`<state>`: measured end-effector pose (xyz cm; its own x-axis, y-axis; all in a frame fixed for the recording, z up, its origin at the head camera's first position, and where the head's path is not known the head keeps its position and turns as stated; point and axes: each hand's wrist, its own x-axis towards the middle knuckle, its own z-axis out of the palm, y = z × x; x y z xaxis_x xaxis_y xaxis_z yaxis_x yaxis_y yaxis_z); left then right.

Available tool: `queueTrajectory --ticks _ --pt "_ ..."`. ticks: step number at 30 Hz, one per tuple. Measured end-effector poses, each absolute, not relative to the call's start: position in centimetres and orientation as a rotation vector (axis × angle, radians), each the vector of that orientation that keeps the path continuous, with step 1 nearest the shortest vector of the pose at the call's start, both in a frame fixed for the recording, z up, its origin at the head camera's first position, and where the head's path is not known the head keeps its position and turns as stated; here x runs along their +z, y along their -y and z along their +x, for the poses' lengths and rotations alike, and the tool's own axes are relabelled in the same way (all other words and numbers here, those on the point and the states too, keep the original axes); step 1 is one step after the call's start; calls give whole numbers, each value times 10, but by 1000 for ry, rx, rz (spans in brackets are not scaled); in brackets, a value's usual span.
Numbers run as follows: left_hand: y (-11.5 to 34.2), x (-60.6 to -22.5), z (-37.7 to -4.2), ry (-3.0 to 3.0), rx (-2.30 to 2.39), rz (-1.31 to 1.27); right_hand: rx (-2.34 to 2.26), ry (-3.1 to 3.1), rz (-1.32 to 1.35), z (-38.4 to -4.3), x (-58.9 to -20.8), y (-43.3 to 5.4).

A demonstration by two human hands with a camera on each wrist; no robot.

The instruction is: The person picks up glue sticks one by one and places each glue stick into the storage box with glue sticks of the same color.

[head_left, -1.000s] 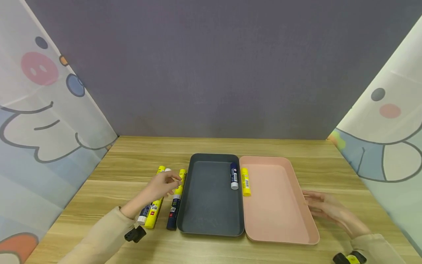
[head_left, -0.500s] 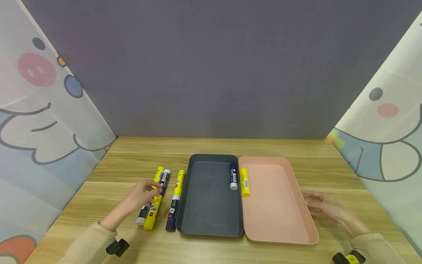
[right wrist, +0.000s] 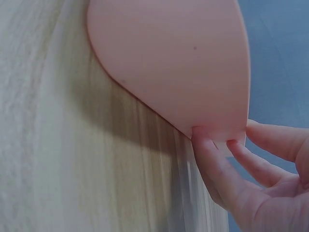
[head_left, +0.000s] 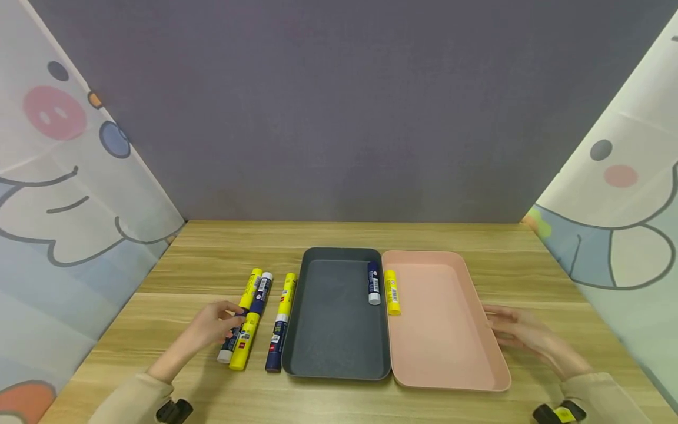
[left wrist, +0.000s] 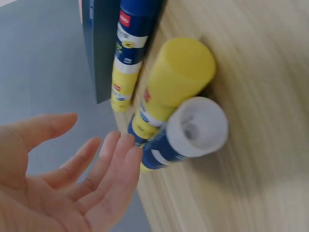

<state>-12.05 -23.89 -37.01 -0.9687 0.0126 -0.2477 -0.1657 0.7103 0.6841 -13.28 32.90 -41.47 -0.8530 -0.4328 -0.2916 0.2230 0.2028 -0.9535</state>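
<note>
My left hand (head_left: 208, 325) hovers over the left group of glue sticks, fingers loosely bent. Its fingertips are beside a navy glue stick (head_left: 228, 346) with a white end. In the left wrist view the thumb and fingers stand apart with nothing between them, and the white end of the navy glue stick (left wrist: 205, 126) faces the camera. A yellow glue stick (head_left: 242, 351) lies against it. My right hand (head_left: 521, 334) holds the right wall of the pink tray (head_left: 479, 318); the right wrist view shows digits at the rim and against the outer wall (right wrist: 183, 63).
A dark grey tray (head_left: 339, 330) adjoins the pink one and has a navy glue stick (head_left: 374, 282) inside. A yellow glue stick (head_left: 392, 292) lies in the pink tray. Another yellow-and-navy pair (head_left: 279, 333) lines the grey tray's left side. A grey panel (head_left: 349, 118) stands behind.
My left hand has moved left and toward the near side, from beside the grey tray to the navy glue stick at the left. My right hand stays at the pink tray.
</note>
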Motion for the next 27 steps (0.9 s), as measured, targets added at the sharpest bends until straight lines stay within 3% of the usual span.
queueTrajectory --ticks 27 --pt "259 -396 -119 -2757 837 -176 -1676 -2029 -194 -133 -415 -327"
